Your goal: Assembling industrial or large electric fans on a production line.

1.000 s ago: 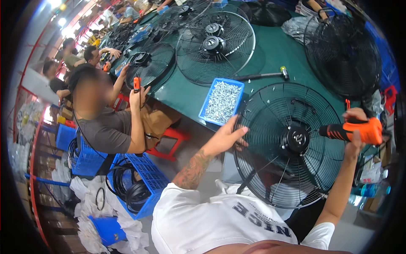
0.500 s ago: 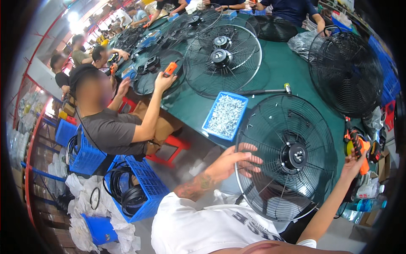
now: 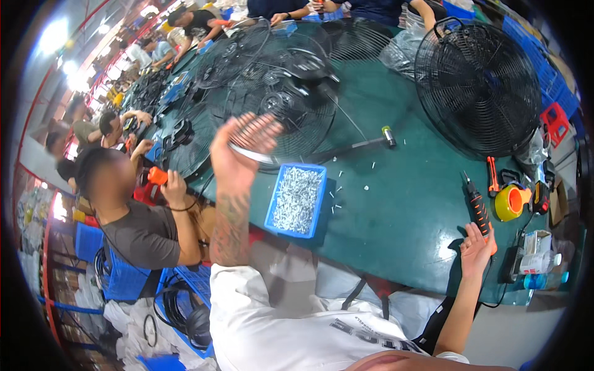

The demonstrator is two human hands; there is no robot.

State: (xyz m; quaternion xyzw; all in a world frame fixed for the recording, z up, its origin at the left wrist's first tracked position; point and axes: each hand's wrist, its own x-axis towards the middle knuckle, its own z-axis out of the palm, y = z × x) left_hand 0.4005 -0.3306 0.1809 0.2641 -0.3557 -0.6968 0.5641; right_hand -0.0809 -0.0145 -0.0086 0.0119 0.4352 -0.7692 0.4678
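Observation:
My left hand reaches out to the far left, its fingers stretched and slightly blurred. It is at the near edge of a round wire fan grille; whether it touches the rim I cannot tell. Several such grilles overlap there, smeared by motion. Palm up, my right hand has its fingers extended beside the lower end of an orange-and-black electric screwdriver, which lies on the green table. Between my hands stands a blue tray full of small silvery screws.
A black fan grille stands at the far right. A hammer and loose screws lie mid-table. Yellow tape, orange-handled pliers and bottles line the right edge. A co-worker sits close on the left.
The grille in front of me is gone from the near table edge, and the far-left grilles are blurred. My left hand has moved up and away; my right hand has come lower, leaving the screwdriver lying down.

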